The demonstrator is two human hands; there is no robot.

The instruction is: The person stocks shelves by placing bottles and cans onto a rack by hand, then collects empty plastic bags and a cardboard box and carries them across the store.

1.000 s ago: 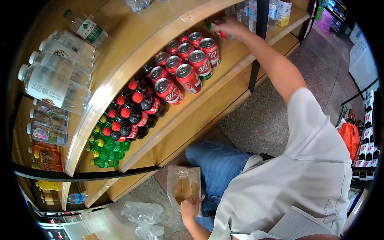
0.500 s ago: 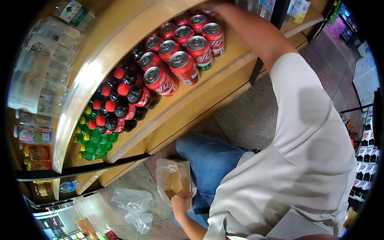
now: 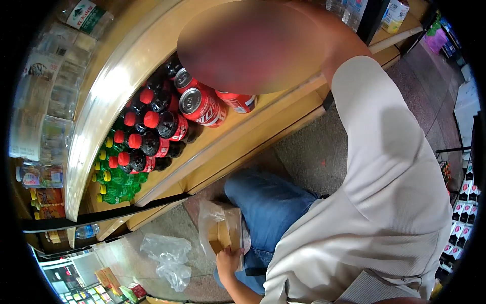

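My left hand (image 3: 230, 259) is closed on the near edge of a cardboard tray (image 3: 221, 234) wrapped in clear plastic film, beside my bent leg in jeans. My right arm (image 3: 347, 43) reaches up to the shelf among the red soda cans (image 3: 202, 107). A blurred patch covers my right hand and most of the cans, so its fingers cannot be made out. Left of the cans lie dark cola bottles (image 3: 167, 124) with red caps. Beyond them are green soda bottles (image 3: 121, 187) with yellow caps.
The wooden shelf (image 3: 238, 137) has a raised front lip. A crumpled clear plastic wrapper (image 3: 167, 258) lies on the floor. Wrapped water bottles (image 3: 66, 96) stand on another shelf at the left. A dark post (image 3: 372, 23) divides the shelving at the top right.
My right arm has shifted slightly and a blur now hides the hand and most cans. The view has tilted a little. My left hand stays on the tray.
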